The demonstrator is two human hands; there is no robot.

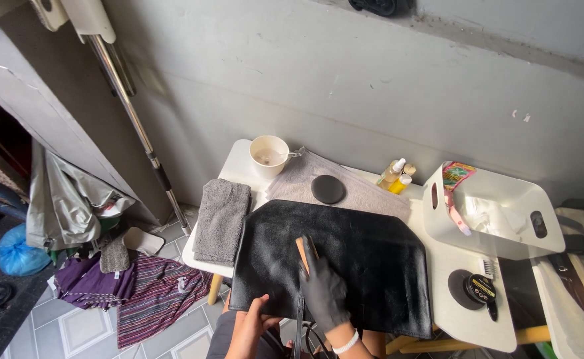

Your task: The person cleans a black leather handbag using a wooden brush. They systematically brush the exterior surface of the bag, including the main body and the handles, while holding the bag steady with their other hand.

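A large flat black leather bag (365, 266) lies across the white table (451, 319). My right hand (324, 296), in a black glove, rests on the bag's front part. It grips a small brush with a wooden handle (303, 250), bristles against the leather. My bare left hand (248, 326) holds the bag's near edge at the table's front. A dark strap (300, 322) hangs down between my hands.
A folded grey towel (222, 219) lies at the left. Behind the bag are a white cup with a spoon (268, 154), a grey cloth (365, 193) carrying a round black lid (328, 189), and small bottles (395, 174). At the right stand a white bin (488, 209) and an open polish tin (481, 287). A mop pole (132, 113) leans at the left wall.
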